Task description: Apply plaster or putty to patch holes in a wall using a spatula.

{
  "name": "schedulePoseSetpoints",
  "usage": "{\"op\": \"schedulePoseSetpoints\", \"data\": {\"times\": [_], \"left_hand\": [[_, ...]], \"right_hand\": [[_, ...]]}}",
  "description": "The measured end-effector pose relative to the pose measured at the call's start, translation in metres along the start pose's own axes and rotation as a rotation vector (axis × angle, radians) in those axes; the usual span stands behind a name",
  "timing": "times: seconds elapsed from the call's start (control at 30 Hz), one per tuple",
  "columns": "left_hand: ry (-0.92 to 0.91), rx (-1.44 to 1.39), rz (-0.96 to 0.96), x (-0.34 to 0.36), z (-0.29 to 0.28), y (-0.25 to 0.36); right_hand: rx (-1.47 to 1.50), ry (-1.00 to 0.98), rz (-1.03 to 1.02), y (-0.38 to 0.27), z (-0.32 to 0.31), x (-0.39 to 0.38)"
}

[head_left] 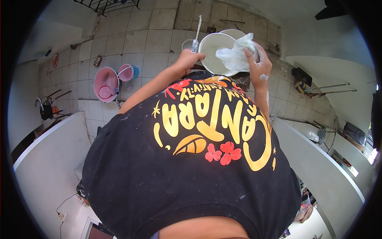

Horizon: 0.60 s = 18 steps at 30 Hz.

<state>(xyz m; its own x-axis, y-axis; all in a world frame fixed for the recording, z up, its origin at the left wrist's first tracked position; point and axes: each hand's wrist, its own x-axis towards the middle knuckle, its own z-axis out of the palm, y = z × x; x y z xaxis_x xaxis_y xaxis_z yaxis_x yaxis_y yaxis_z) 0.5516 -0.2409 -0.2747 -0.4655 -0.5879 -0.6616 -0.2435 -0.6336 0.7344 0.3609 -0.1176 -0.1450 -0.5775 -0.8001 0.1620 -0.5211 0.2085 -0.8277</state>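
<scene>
White plastic bag [235, 55] crumpled and clamped in right hand [256, 63], held over rim of white bucket [217, 51], well above tiled floor [131, 44]. Left hand [188, 60] closed around handle of thin white-bladed tool [196, 34], blade pointing up beside bucket. Second pale bucket [234, 32] just behind. Further left on floor, pink bucket [106, 83] and smaller pink-and-blue pail [128, 72]. Black printed shirt [191, 159] filling lower view.
</scene>
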Motion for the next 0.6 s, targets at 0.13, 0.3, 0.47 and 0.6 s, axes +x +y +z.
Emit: {"op": "schedulePoseSetpoints", "data": {"times": [0.13, 0.3, 0.47, 0.6], "left_hand": [[-0.006, -0.012, -0.007, -0.002, 0.001, 0.002], [0.017, -0.057, 0.054, -0.021, 0.01, 0.015], [0.029, -0.028, 0.05, -0.014, 0.004, 0.01], [0.028, -0.034, 0.108, -0.03, 0.01, 0.02]], "right_hand": [[-0.083, -0.15, -0.12, 0.0, 0.007, -0.001], [-0.143, -0.124, -0.182, 0.007, 0.012, 0.002], [-0.115, -0.119, -0.17, 0.006, 0.008, 0.003], [-0.102, -0.09, -0.16, 0.003, 0.005, 0.002]]}}
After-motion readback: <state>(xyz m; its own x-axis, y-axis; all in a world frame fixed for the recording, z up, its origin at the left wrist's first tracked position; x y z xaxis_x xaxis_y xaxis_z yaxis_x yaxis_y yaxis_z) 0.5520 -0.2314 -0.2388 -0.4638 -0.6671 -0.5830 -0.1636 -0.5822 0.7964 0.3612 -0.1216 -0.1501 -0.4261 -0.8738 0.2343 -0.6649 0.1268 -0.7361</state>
